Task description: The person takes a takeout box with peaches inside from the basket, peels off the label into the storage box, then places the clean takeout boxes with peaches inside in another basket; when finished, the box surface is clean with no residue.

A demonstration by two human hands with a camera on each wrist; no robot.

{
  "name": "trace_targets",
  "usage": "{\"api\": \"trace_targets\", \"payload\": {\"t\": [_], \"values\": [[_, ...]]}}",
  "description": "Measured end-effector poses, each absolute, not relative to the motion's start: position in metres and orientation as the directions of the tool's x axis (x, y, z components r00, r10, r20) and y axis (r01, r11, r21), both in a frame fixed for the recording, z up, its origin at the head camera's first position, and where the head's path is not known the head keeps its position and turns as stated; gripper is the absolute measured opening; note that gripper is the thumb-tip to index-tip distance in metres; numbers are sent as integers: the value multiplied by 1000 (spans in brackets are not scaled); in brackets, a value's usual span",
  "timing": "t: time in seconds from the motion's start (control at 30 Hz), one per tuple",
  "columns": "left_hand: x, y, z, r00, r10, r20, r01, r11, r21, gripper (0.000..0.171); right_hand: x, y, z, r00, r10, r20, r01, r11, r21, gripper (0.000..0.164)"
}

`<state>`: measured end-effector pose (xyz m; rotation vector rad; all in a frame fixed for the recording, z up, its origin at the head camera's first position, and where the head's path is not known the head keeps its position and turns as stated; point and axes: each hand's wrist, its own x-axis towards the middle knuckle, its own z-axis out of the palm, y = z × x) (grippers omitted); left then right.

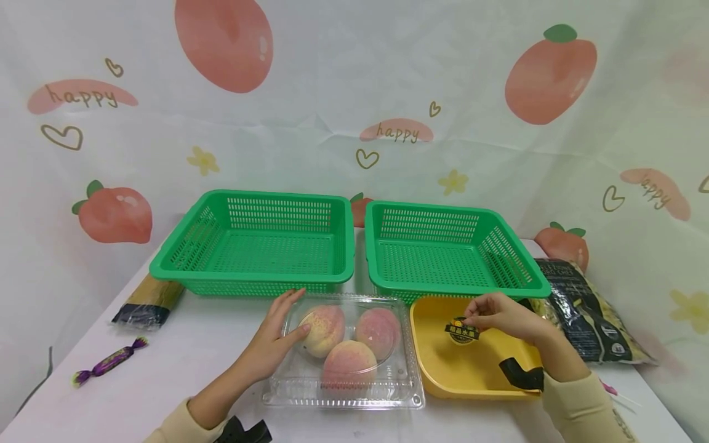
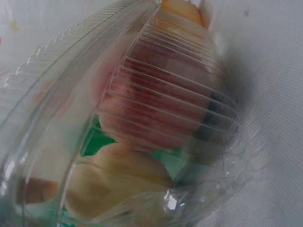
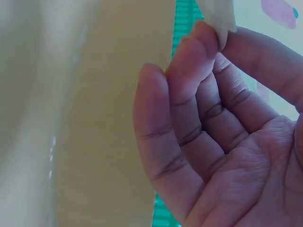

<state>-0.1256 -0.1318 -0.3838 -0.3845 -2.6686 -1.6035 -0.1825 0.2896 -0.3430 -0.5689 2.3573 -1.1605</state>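
A clear plastic clamshell box (image 1: 396, 344) with three peaches (image 1: 350, 364) inside sits at the front middle, its lid down. My left hand (image 1: 271, 341) rests at the box's left side, fingers stretched along the edge and thumb over the lid near the upper-left peach. Between thumb and fingertips, my right hand (image 1: 501, 317) pinches a black-and-gold sticker label (image 1: 462, 331) above the yellow tray (image 1: 443, 389). Its pale back (image 3: 218, 16) shows in the right wrist view. Through the ridged box wall, the left wrist view shows a reddish peach (image 2: 156, 99) close up.
Two green baskets, left (image 1: 266, 286) and right (image 1: 460, 286), stand side by side behind. At left lie a pasta packet (image 1: 148, 301) and a purple wrapped candy (image 1: 111, 362). A black-and-yellow bag (image 1: 592, 314) and a lollipop (image 1: 612, 391) lie at right.
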Motion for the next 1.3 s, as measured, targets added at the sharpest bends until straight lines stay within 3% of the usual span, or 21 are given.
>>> {"api": "trace_targets", "payload": {"t": [1.3], "values": [[-126, -133, -385, -969, 213, 125, 212, 453, 866, 60, -187, 292, -363, -799, -532, -280, -177, 654, -736, 19]]}}
